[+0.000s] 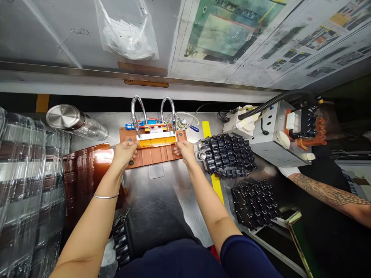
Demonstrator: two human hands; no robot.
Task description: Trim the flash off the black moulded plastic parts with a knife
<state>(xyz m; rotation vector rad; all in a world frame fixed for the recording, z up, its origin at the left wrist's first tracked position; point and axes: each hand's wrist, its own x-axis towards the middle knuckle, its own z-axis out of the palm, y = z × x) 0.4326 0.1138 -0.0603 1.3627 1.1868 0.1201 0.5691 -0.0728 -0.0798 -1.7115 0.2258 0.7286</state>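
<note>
A flat orange strip (158,142) with a white band along its far edge stretches between my two hands. My left hand (125,153) pinches its left end between thumb and fingers. At the right end my right hand (185,150) grips the same strip in a similar pinch. Beneath and behind it lies a brown grooved fixture (156,155) on the metal table. Two bendable metal hoses (136,112) arch over the fixture, with their nozzles pointing down near the strip. A toggle clamp with a blue handle (193,127) sits at the fixture's back right.
A glass bottle (92,127) stands at left, near brown sheets (87,170) and plastic-wrapped stacks (26,185). Black segmented parts (228,154) lie right, beside yellow tape (206,129). A co-worker's gloved hand (288,171) is beside a white machine (266,143).
</note>
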